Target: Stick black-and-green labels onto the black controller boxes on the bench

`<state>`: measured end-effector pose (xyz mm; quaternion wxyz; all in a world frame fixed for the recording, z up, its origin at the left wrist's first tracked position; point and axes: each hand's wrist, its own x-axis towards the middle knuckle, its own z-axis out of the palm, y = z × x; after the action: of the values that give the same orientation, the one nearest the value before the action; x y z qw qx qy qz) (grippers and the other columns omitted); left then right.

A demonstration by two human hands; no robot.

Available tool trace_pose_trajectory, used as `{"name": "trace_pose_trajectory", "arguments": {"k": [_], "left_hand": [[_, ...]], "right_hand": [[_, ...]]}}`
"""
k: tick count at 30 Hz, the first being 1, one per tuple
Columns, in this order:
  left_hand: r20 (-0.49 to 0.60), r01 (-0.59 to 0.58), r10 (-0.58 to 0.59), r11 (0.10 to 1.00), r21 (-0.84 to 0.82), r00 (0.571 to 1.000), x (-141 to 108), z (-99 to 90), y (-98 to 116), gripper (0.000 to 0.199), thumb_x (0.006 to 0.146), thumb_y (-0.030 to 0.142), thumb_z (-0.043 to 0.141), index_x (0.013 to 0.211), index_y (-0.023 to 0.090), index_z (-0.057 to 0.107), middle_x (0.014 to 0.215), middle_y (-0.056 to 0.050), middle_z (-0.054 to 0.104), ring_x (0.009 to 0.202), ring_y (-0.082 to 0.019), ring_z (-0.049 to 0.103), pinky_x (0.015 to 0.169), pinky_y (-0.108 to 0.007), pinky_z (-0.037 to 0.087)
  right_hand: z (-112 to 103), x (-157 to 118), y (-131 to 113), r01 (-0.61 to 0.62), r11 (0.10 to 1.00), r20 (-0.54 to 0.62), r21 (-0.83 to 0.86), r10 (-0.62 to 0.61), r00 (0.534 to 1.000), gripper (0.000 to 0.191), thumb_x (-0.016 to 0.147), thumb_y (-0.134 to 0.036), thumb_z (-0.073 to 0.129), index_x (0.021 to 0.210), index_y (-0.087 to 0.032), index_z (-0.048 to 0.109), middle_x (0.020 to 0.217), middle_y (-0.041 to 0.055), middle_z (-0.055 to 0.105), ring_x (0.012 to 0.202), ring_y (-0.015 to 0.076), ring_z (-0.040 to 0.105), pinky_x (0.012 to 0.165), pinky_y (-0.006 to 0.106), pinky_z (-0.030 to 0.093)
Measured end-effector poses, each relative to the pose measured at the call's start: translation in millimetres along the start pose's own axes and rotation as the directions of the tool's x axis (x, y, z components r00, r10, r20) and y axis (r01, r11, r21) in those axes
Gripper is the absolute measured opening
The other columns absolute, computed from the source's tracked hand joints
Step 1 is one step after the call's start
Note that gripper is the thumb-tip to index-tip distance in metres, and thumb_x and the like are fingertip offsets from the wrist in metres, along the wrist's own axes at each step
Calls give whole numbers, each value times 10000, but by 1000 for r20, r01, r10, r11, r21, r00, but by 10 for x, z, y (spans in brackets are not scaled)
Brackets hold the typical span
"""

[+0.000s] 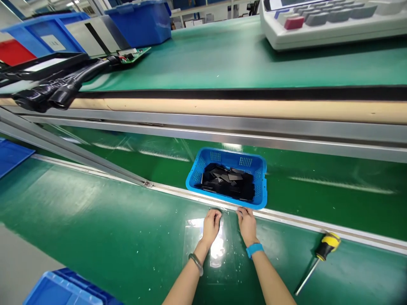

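Observation:
A blue perforated basket (226,154) holds a heap of flat black plastic pieces (229,180) just beyond my hands. My left hand (212,225) is closed, thumb and fingers pinched together, near the basket's front edge. Opposite it, my right hand (247,224) is also pinched, its fingertips close to the basket's near rim. What either pinch holds is too small or too clear to make out. Beneath and between my forearms a clear plastic sheet or bag (194,241) lies flat on the green bench, glaring with reflected light.
A screwdriver (330,242) with a yellow and black handle lies to the right. Above runs a shelf (206,63) with black cables (63,87), blue bins (141,23) and a white keypad device (333,29). A metal post (104,163) slants at left. Another blue bin (63,290) stands lower left.

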<state>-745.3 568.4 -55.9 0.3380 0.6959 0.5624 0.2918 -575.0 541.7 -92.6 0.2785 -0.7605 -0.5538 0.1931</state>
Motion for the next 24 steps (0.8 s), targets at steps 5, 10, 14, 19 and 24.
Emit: {"name": "trace_pose_trajectory", "arguments": {"k": [5,10,14,19,24], "left_hand": [[-61,86,-85,996,16,995,33,78,13,249,971,372,527,1016,141,609,895,-27,638,783,-157,627,750,-354,539],[-32,102,-100,993,55,994,236,142,40,243,937,355,586,1064,149,608,1049,-60,630,880,-181,626,798,-384,540],[-13,129,-128,991,46,992,275,164,2,217,939,342,588,1019,142,615,947,-36,640,813,-161,630,766,-362,548],[60,148,-149,989,21,987,267,107,-32,212,949,341,578,931,134,621,835,-8,635,707,-130,618,689,-312,546],[163,88,-90,996,18,982,157,-10,77,226,937,347,593,846,142,625,805,-4,636,751,-144,624,744,-339,538]], "right_hand": [[-31,66,-61,-58,996,83,-66,64,995,151,953,-288,575,993,-160,643,1049,54,656,932,176,634,836,382,540],[-104,119,-137,-32,999,155,-44,38,987,167,943,-289,592,1020,-149,642,1081,67,652,987,196,629,872,408,529],[-123,33,-230,19,997,214,69,-33,976,141,944,-273,592,961,-144,644,1022,48,664,948,180,640,843,385,544],[-131,-155,-260,-5,986,245,169,-37,969,159,978,-263,539,950,-134,628,839,-2,669,662,105,638,634,266,559],[-115,-52,-262,-10,994,164,108,-7,986,189,970,-296,548,1054,-143,620,992,42,670,849,158,657,772,349,558]]}}
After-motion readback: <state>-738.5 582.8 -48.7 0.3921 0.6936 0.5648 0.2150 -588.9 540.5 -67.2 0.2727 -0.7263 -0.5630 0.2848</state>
